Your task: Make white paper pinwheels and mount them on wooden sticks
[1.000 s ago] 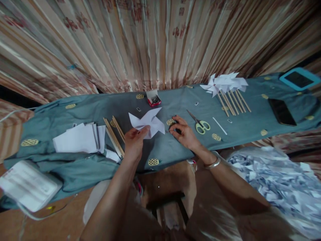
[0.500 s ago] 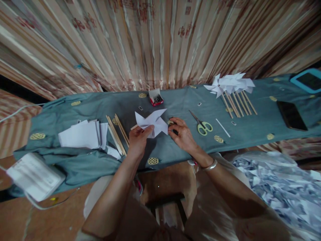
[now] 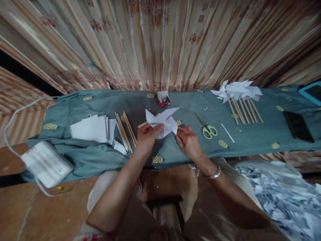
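Observation:
A white paper pinwheel (image 3: 164, 121) is held just above the cloth, its pointed blades spread. My left hand (image 3: 147, 135) pinches it near the middle, thumb on top; a pale stick end pokes out behind that hand. At the right-hand blade, the fingers of my right hand (image 3: 187, 139) are pressed together on the paper's edge. A small red and white box (image 3: 164, 99) of dark metal pins lies open just beyond the pinwheel. Scissors (image 3: 207, 129) with light green handles rest to the right of my right hand.
Wooden sticks (image 3: 125, 130) and a stack of cut paper (image 3: 91, 129) lie at left, near a white box-shaped device (image 3: 47, 164) with a cable. Several pinwheels (image 3: 237, 90) and a phone (image 3: 298, 126) lie at right. A clear bag (image 3: 288, 197) of paper scraps stands lower right.
My right hand has closed its fingers onto the pinwheel's right blade, where before they were spread beside it. My left hand still holds the pinwheel. The view has shifted slightly left.

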A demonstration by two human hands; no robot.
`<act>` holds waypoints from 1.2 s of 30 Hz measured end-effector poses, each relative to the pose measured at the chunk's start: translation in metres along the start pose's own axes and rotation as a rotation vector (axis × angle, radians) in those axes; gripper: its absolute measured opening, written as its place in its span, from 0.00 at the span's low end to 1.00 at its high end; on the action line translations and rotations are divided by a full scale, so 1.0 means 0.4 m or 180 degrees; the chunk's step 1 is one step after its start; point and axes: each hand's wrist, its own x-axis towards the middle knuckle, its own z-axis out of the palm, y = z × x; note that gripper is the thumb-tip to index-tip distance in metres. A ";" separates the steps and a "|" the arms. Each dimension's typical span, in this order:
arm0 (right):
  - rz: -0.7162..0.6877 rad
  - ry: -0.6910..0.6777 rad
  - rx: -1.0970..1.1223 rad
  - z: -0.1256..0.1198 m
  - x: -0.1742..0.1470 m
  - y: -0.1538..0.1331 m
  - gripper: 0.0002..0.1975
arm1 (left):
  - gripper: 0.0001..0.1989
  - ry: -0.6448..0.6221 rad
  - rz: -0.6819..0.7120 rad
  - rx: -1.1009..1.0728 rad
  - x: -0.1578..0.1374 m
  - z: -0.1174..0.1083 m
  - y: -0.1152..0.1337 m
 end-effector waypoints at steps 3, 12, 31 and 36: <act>0.0030 -0.0078 -0.0111 -0.003 -0.005 -0.005 0.15 | 0.10 0.0030 0.0034 0.0057 -0.006 0.008 0.006; 0.1124 0.0569 0.1448 -0.072 0.028 -0.009 0.07 | 0.11 -0.0085 0.0111 -0.0004 -0.029 0.022 0.033; 0.0507 0.1026 0.1713 -0.217 0.016 -0.142 0.01 | 0.09 -0.0605 0.0266 0.0481 -0.089 0.117 0.019; 0.0588 0.1031 0.1779 -0.219 0.012 -0.125 0.01 | 0.09 -0.0609 0.0250 0.0584 -0.090 0.124 0.011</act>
